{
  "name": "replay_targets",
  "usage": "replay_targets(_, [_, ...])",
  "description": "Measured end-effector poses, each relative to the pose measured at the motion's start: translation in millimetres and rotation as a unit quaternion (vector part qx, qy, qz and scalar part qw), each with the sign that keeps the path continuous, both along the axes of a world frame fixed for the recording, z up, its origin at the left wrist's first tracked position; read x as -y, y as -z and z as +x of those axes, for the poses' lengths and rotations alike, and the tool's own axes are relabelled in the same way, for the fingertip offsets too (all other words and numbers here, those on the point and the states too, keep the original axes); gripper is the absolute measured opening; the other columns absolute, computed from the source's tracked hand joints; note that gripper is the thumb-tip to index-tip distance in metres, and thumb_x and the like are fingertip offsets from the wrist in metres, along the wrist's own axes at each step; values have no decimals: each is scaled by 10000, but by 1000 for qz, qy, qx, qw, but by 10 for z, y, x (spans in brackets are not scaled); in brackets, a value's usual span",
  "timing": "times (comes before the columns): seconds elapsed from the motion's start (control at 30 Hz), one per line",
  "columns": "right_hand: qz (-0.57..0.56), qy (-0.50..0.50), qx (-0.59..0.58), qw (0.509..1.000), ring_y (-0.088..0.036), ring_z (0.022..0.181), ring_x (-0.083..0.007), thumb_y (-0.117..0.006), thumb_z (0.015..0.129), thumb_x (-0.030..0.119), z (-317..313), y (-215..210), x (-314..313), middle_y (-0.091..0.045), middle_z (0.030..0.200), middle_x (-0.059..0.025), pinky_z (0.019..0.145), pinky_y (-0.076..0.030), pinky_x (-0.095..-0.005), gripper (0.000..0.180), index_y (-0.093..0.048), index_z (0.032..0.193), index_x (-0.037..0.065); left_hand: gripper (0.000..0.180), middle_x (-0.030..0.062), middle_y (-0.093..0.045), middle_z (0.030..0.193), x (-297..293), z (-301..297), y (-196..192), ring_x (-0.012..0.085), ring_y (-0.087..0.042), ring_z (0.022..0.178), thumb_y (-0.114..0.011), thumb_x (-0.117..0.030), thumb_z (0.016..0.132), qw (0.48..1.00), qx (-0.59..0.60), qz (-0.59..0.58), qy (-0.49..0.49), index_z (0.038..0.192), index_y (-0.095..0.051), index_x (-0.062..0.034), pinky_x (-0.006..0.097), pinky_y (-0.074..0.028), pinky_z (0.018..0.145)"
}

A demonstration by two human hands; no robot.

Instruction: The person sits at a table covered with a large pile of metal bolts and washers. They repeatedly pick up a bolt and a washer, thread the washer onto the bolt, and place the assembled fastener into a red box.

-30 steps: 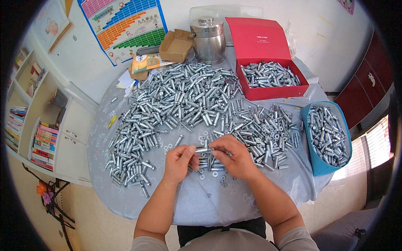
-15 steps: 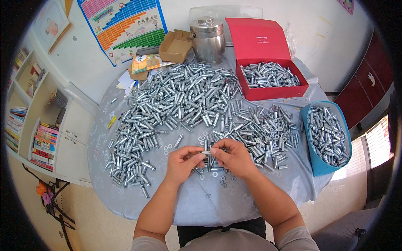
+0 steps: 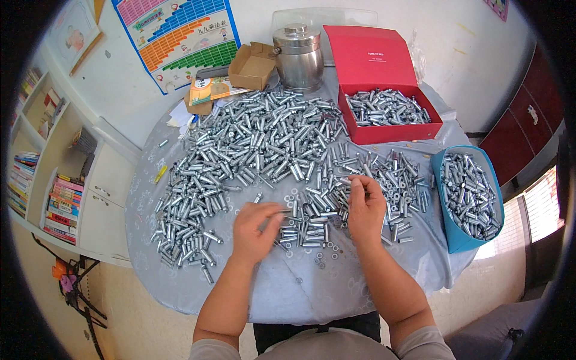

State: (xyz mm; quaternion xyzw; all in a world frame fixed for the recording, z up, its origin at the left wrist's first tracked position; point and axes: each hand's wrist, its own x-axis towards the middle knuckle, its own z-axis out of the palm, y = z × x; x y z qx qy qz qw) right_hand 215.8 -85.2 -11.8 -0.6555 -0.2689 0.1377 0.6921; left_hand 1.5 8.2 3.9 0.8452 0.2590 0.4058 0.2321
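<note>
My left hand (image 3: 257, 231) is closed near the front middle of the table, and a thin metal bolt (image 3: 285, 211) sticks out to the right from its fingertips. Further right, my right hand (image 3: 367, 210) reaches over the heap of loose parts, its thumb and fingers drawn together; whatever they grip is too small to make out. Silvery expansion bolts (image 3: 264, 132) lie in a wide heap beyond and left of my hands. Between the hands are several metal sleeves (image 3: 313, 234), with small washers (image 3: 290, 253) scattered near them.
An open red box (image 3: 390, 133) full of bolts stands at the back right. A teal bin (image 3: 471, 240) of bolts sits at the right edge. A steel pot (image 3: 298, 60) and a cardboard box (image 3: 252, 69) stand at the back. A yellow marker-like object (image 3: 161, 174) lies on the left.
My hands were together over a small metal part; now they are apart. The right hand has moved right and farther away into the parts; the left has shifted slightly left.
</note>
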Motion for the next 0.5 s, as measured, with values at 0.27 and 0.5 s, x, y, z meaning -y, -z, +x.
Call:
replay_targets(0.27, [-43,47,285,956,-564,971,-305,-645,833,35,86,-110,38,-613,993,-141,885,-424,-382,152,-637,984,28,212,106,-665,991,-175,-234,30,310,-573,915,-731,-111,755,956,-202,41,-210,957,-704,-51,392,-461,822])
replay_targets(0.5, [-35,-90,166,981,-604,817,-288,-669,851,93,-131,-198,63,-646,901,-123,761,-479,-360,131,-660,960,21,183,49,-682,911,-68,-117,25,142,-616,778,-718,-54,815,969,32,-237,-61,998,-712,-42,264,-488,715])
